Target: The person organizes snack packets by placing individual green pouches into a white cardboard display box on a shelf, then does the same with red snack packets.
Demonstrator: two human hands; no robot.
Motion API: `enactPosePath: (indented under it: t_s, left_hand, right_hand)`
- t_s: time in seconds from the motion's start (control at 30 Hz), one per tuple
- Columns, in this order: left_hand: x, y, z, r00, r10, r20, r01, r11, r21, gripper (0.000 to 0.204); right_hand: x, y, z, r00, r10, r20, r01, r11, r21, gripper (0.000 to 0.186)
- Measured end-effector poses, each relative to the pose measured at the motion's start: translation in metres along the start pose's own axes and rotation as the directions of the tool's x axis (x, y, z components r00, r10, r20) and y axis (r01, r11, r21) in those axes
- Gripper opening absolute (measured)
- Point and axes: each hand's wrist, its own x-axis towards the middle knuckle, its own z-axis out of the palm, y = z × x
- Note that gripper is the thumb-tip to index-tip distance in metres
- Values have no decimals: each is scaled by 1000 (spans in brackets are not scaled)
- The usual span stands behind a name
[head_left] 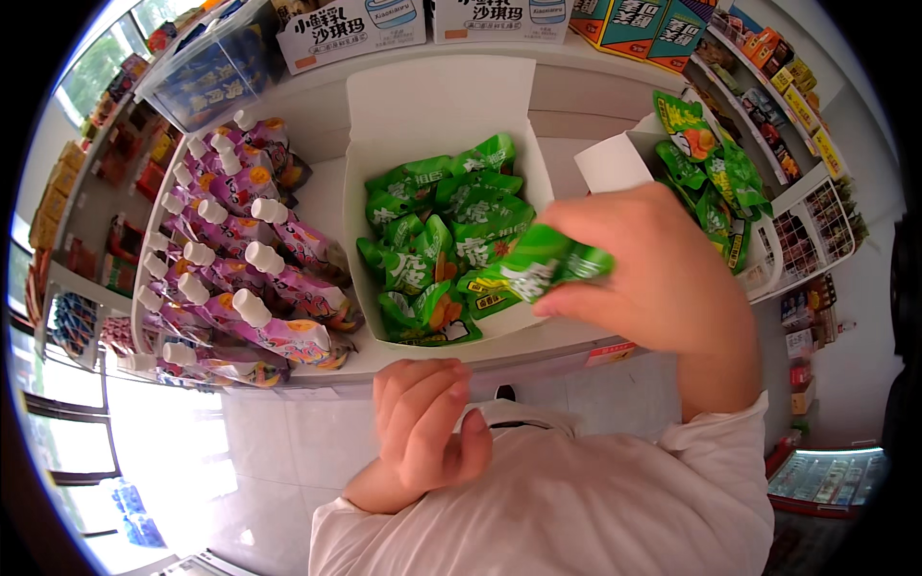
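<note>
My right hand (653, 259) grips a green snack packet (543, 269) between thumb and fingers, above the right front part of an open white carton (360, 182). Several more green snack packets (413, 254) lie inside the carton in loose rows, and its lid flap stands up at the back. Near the shelf's front edge, my left hand (427, 422) is loosely curled in front of my body, with nothing visible in it. To the right, beyond my right hand, a smaller white box (615, 165) holds several green packets (715, 173), some heaped above its rim.
Purple pouches (303, 245) with white caps crowd the shelf left of the carton. Behind are a clear plastic bin (211, 72), white printed boxes (351, 34) and a teal-orange box (643, 29). A white wire rack (807, 235) stands right. Stocked shelves line both sides.
</note>
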Motion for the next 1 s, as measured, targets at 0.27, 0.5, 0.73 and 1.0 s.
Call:
enactPosePath:
  t_s: [0.27,0.5,0.73,1.0]
  left_hand:
    - [-5,1,23,999,-30,-20,34,974,222,36]
    - [-2,-2,25,990,-86,110,51,956,289,35]
    - [-1,-3,25,991,-84,106,53,961,271,28]
    - [-4,-4,21,990,-74,122,42,969,243,26]
  right_hand:
    - [26,33,43,980,-120,156,134,987,-86,41]
    - [12,6,50,988,-3,152,42,968,-247,32]
    - [30,3,45,934,163,318,-35,927,-374,20]
    - [19,8,66,989,14,150,41,933,-356,16]
